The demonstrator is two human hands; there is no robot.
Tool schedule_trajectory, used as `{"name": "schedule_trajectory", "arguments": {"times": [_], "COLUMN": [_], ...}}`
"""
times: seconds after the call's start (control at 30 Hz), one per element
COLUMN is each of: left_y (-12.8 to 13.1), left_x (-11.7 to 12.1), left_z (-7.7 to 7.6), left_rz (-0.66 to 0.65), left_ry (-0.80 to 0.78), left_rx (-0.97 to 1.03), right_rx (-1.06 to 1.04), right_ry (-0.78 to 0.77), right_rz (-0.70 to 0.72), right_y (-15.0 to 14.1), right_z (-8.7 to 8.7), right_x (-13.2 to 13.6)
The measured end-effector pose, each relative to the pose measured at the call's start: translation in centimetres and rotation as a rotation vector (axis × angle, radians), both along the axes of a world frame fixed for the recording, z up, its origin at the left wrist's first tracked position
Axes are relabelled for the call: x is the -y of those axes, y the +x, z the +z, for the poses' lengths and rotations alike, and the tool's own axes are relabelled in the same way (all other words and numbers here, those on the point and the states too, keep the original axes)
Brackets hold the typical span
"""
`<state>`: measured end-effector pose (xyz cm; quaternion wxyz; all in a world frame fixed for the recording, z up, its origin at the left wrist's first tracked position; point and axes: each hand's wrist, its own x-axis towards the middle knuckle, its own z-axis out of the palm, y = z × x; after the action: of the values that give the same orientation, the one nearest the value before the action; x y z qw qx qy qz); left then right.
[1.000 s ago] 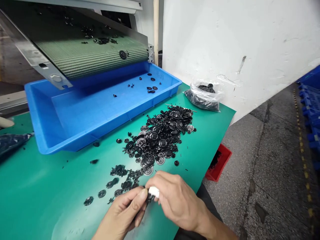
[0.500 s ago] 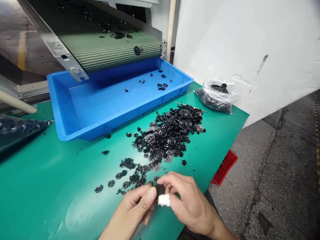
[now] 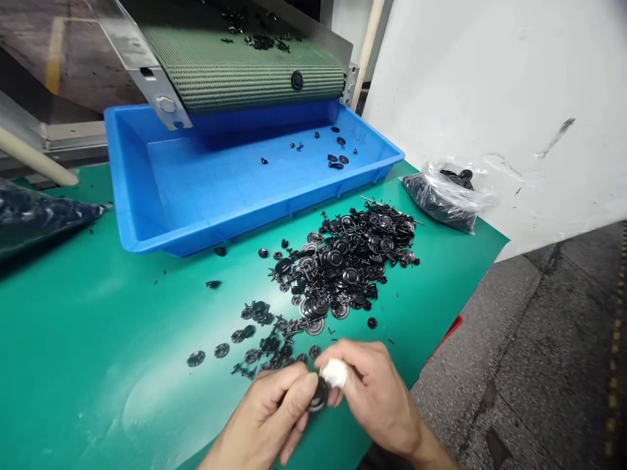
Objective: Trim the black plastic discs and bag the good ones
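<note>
our left hand (image 3: 274, 408) is pinched closed on a black disc (image 3: 318, 399). our right hand (image 3: 377, 391) is half curled beside it; a white piece (image 3: 335, 373) shows at its fingertips, and we cannot tell whether it is gripped or worn. we judge the disc light, stiff and rather slippery; grip it by the rim, thumb against fingers. beyond the hands, on the worktop (image 3: 98, 339), lies a heap of black parts (image 3: 343, 254). farther off, the blue tray (image 3: 220, 231) contains scattered parts; ahead and right, the clear bag (image 3: 441, 203) contains black discs.
</note>
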<state>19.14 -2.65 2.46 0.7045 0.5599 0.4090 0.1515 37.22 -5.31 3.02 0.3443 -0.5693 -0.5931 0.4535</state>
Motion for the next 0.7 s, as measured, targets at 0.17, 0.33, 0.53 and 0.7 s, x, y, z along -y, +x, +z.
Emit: {"name": "schedule_trajectory", "arguments": {"times": [0.17,0.33,0.53,0.7], "left_y": [-0.3,-0.1,0.3,0.5], "left_x": [-0.2,-0.8,-1.2,-0.9], "left_z": [-0.4,-0.4,0.1,0.2], "left_rz": [0.137,0.164,0.253,0.322], "left_ry": [-0.24,-0.526,-0.624,-0.622], "left_rx": [0.077,0.337,0.58,0.54], "right_rx": [0.55,0.753,0.668,0.496], "right_ry": [0.196,0.172,0.223,0.256], "right_rz": [-0.213,-0.163,-0.045,-0.058], "right_y": [1.2,0.8,0.5,1.1], "right_z": [-1.0,-0.9,-0.2,-0.4], "right_x": [-1.4,-2.6,-2.3,-2.2]}}
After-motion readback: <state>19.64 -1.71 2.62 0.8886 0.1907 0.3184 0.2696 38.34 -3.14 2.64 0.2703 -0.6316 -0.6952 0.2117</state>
